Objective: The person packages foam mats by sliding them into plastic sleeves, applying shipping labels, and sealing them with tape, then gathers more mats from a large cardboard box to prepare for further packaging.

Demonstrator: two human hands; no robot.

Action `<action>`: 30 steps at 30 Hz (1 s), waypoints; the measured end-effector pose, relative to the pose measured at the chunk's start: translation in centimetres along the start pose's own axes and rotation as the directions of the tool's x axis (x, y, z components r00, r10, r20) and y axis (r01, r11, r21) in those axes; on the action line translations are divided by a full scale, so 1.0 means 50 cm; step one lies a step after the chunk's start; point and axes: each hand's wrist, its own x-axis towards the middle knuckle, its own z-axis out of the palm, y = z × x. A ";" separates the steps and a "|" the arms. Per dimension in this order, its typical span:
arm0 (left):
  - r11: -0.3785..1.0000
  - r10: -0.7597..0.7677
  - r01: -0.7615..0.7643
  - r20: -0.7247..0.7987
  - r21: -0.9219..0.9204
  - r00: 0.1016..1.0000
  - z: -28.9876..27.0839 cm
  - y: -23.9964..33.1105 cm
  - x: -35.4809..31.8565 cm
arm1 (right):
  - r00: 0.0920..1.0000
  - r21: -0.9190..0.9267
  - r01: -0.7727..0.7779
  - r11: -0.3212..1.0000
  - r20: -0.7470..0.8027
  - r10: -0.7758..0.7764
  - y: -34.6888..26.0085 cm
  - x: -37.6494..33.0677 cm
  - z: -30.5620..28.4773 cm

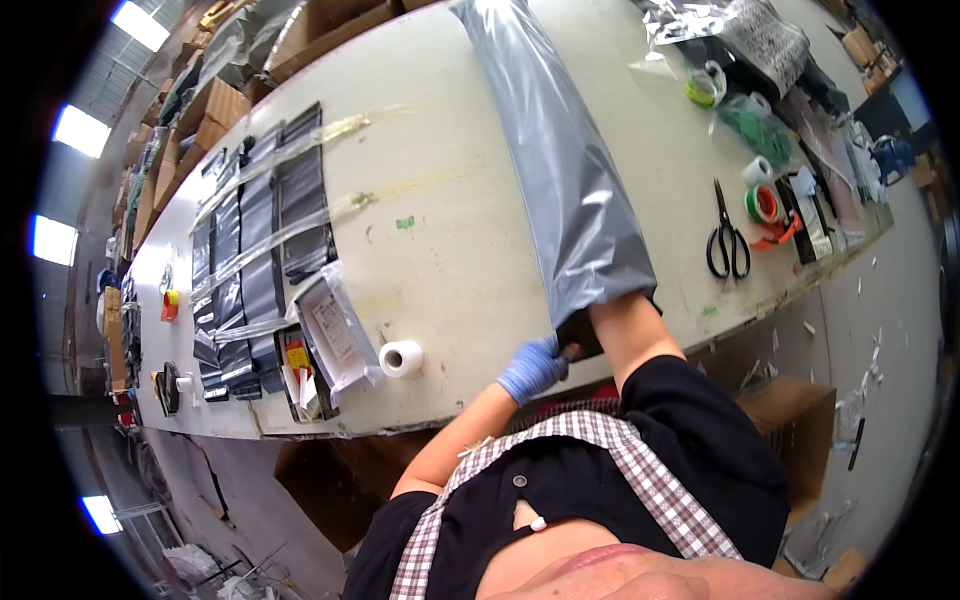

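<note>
Gloved left hand (530, 368) grips bag (565, 170) — long, grey, glossy.

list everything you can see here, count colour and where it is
long mailer bag: 1, grey plastic, lying along the middle of the table, open end at the near edge
table: 1, off-white, fills most of the view
flat black bags: a row, count unclear, left part of the table under clear strips
paper roll: 1, white, near edge of the table, left of the hands
scissors: 1, black, right part of the table
tape rolls: 2 seen, one white, one red and green, beside the scissors
cardboard boxes: several, brown, beyond the far left edge
left hand: blue glove, gripping the bag's open edge
right hand: hidden inside the bag, only the forearm shows
</note>
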 end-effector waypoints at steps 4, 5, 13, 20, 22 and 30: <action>0.999 -0.039 0.040 0.045 -0.021 0.998 -0.003 -0.015 -0.041 | 0.970 0.006 0.203 0.979 -0.139 -0.200 0.063 -0.090 0.145; 0.986 -0.043 0.060 0.108 -0.156 0.993 0.008 -0.032 -0.052 | 0.923 -0.027 0.311 0.950 -0.232 -0.309 0.088 -0.143 0.202; 0.862 -0.015 -0.023 -0.071 -0.506 0.997 0.064 -0.063 -0.147 | 0.626 0.103 0.005 0.995 -0.776 0.077 0.180 -0.528 0.090; 0.848 -0.306 0.177 -0.190 -0.500 0.933 0.072 -0.080 -0.201 | 0.953 0.693 -0.273 0.667 0.101 0.286 0.276 -0.498 0.129; 0.813 -0.335 0.202 -0.154 -0.547 0.929 0.106 -0.100 -0.225 | 0.952 0.555 -0.172 0.814 -0.118 0.282 0.339 -0.518 0.168; 0.861 -0.305 0.148 -0.260 -0.487 0.916 0.218 -0.011 -0.198 | 0.951 0.807 -0.288 0.515 0.178 0.253 0.373 -0.553 0.166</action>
